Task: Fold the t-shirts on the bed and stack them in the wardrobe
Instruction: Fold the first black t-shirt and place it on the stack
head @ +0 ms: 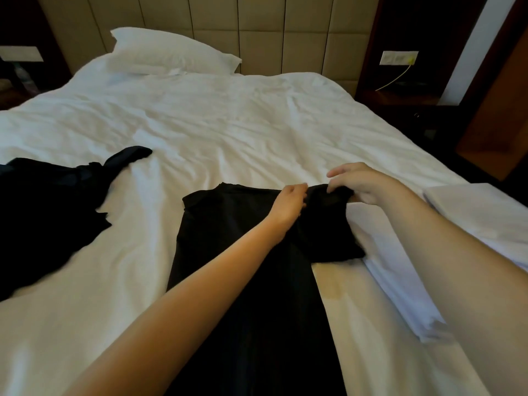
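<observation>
- The black t-shirt (pixel 243 281) lies spread on the bed (pixel 228 124) in the lower centre of the frame, with its upper end toward the pillow (pixel 171 50). The wardrobe is not in view.
- The right hand (pixel 363 185) pinches the bunched sleeve part of the shirt between the thumb and bent fingers (the forefinger is lifted).
- The left hand (pixel 290 202) rests on the cloth just beside it with its fingers bent down. Whether it pinches or only presses, I cannot tell.
- Risk: the sleeve cloth at centre right is crumpled. If it is folded in like this, the fold may keep a lump and the stack would later sit uneven.
- Risk: the thin fabric may slide on the wrinkled sheet when pulled, so the long edges could go out of line.
- Risk: the white folded pile (pixel 400 281) lies just beside the sleeve, and a wide move could drag it.
- The second black garment (pixel 48 212) at the left is well apart and not yet folded.
- Writing: no brand, label or text can be read (the shirt looks plain dark).
</observation>
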Tool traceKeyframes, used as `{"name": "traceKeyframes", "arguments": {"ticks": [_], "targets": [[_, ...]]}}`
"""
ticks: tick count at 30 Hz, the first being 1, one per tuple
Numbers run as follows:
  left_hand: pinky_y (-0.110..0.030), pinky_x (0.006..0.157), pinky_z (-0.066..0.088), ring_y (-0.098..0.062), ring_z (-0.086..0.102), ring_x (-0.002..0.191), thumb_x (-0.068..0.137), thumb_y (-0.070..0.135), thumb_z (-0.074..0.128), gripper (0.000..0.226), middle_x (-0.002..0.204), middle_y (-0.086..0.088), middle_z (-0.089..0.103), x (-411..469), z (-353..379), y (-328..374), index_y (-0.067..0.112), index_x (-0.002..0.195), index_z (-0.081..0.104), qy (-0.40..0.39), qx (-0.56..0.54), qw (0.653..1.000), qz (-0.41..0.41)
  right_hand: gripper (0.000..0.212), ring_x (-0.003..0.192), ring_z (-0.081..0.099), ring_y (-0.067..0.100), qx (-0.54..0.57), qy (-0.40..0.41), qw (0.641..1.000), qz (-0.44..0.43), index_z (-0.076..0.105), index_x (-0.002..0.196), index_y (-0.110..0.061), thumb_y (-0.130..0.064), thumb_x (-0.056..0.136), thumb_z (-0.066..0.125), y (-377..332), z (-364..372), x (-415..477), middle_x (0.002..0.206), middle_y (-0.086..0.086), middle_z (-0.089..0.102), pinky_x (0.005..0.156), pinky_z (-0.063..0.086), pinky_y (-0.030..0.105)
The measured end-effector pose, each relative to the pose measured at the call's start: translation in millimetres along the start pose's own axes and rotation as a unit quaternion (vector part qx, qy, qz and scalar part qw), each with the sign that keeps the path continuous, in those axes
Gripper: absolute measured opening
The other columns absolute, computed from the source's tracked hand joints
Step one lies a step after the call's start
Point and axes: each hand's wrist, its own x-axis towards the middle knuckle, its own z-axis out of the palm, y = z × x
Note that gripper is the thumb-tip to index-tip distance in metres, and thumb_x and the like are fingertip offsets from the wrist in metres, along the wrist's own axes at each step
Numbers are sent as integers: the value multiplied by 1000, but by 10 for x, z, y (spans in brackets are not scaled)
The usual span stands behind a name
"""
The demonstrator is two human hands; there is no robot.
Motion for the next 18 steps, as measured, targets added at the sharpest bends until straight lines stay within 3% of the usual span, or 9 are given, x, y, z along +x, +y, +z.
{"name": "traceKeyframes", "arguments": {"ticks": [2,4,6,8,10,12,15,16,18], "targets": [[-31,86,42,-23,54,108,100,40,29,43,116,-7,56,-26,-103,29,11,122,52,-16,-160,985,-69,17,70,55,16,55,-20,998,-14,58,91,-5,11,83,58,-175,122,-91,83,10,53,50,51,24],[-37,88,43,-30,55,108,98,52,24,63,122,-14,56,-42,-340,-33,4,131,48,-28,-340,933,-117,12,62,61,19,171,-100,980,-3,53,84,-4,7,89,55,-349,294,-163,81,14,54,47,55,25],[-45,92,41,-36,55,105,95,57,23,69,124,-20,57,-79,-628,-206,4,127,53,5,-476,870,-131,11,63,68,29,273,-210,938,30,47,100,-4,-8,93,55,-454,486,-232,90,23,56,58,59,32],[-48,88,42,-38,56,102,95,57,25,68,120,-23,59,-143,-833,-424,4,119,59,36,-510,847,-148,26,72,67,34,251,-248,935,31,42,117,-6,-15,95,54,-441,624,-220,95,25,57,68,58,37],[-47,82,44,-39,57,100,94,59,28,69,112,-26,62,-225,-947,-566,3,121,57,40,-496,853,-159,26,72,64,27,156,-185,970,11,44,122,-6,-11,97,49,-354,770,-202,90,17,58,66,57,34],[-46,85,46,-37,59,103,93,55,38,62,112,-25,64,-278,-965,-567,4,119,60,19,-465,870,-159,22,65,59,19,54,-73,996,-13,54,114,-5,-5,97,40,-173,886,-168,82,11,59,62,53,27],[-39,80,52,-30,65,90,91,21,54,24,95,-16,70,-334,-909,-421,4,105,64,0,-317,931,-179,32,63,54,15,-25,4,998,-49,61,84,-12,2,92,33,179,962,-133,87,10,61,61,46,22],[-37,75,55,-30,65,91,88,8,57,25,98,-16,69,-342,-884,-394,4,112,60,11,-239,951,-194,33,66,55,15,-45,-3,997,-55,61,79,-14,3,90,35,288,973,-151,90,11,62,63,46,22],[-39,74,56,-35,60,104,80,-8,61,64,120,-19,57,-292,-870,-395,6,139,38,71,-125,967,-210,32,82,59,19,-88,-27,994,-60,62,80,-17,5,88,41,434,986,-200,97,10,62,70,45,22]]}}
